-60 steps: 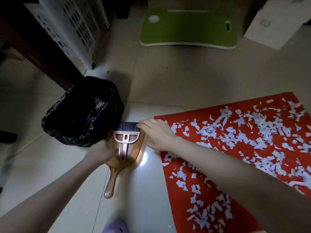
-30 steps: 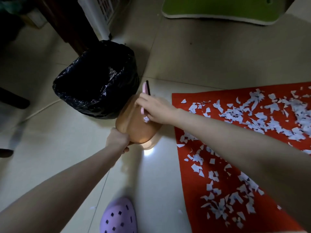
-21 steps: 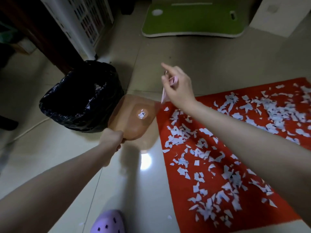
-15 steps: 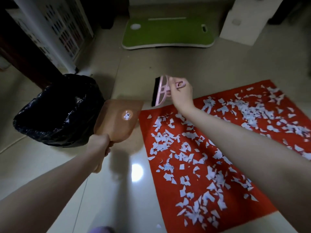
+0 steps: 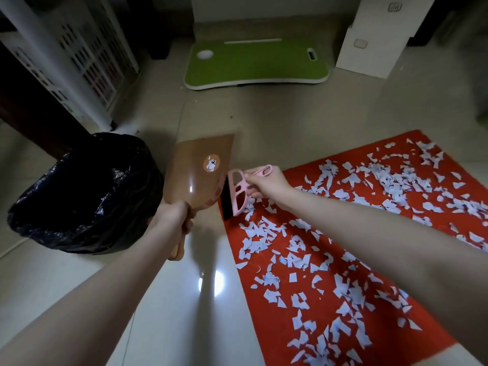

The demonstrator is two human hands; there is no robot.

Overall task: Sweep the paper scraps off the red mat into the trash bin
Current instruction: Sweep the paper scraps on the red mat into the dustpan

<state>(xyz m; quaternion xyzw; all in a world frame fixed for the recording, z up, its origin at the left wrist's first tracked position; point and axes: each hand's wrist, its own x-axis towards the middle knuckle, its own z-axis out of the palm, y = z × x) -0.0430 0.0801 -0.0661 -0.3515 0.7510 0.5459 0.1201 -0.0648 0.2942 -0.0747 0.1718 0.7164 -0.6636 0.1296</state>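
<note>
Centre frame, the left hand (image 5: 175, 217) grips the tilted brown dustpan (image 5: 200, 170) beside the black-lined trash bin (image 5: 87, 191). The right hand (image 5: 266, 182) holds the pink brush (image 5: 237, 191) at the upper-left corner of the red mat (image 5: 264, 326), which is strewn with paper scraps (image 5: 264, 233).

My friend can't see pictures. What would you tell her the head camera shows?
A person's right hand holds a pink hand brush at the corner of a red mat covered in pale paper scraps. Their left hand grips a brown dustpan, raised beside a black-lined trash bin.
</note>
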